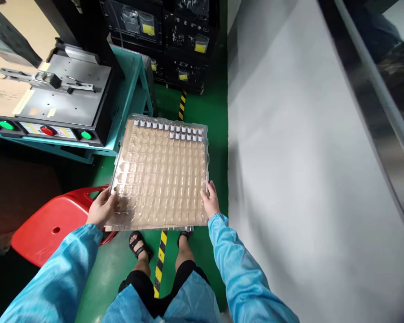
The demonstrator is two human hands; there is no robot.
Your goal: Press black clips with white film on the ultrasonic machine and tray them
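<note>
A clear plastic blister tray (pixel 161 179) with many small pockets is held up in front of me, a brown cardboard sheet showing beneath it. Small white-and-dark parts (pixel 185 133) fill the far row and the right part of the second row. My left hand (pixel 102 207) grips the tray's near left edge, thumb on top. On the right edge, my right hand (pixel 210 200) is closed with its thumb over the rim. The fingers under the tray are hidden on both sides.
At left a machine (pixel 63 94) with green and red buttons and a metal clamp plate stands on a teal bench (pixel 129 80). A red stool (pixel 60 220) is below it. Black crates (pixel 185 49) are stacked ahead. A grey-white surface (pixel 289 157) runs along the right.
</note>
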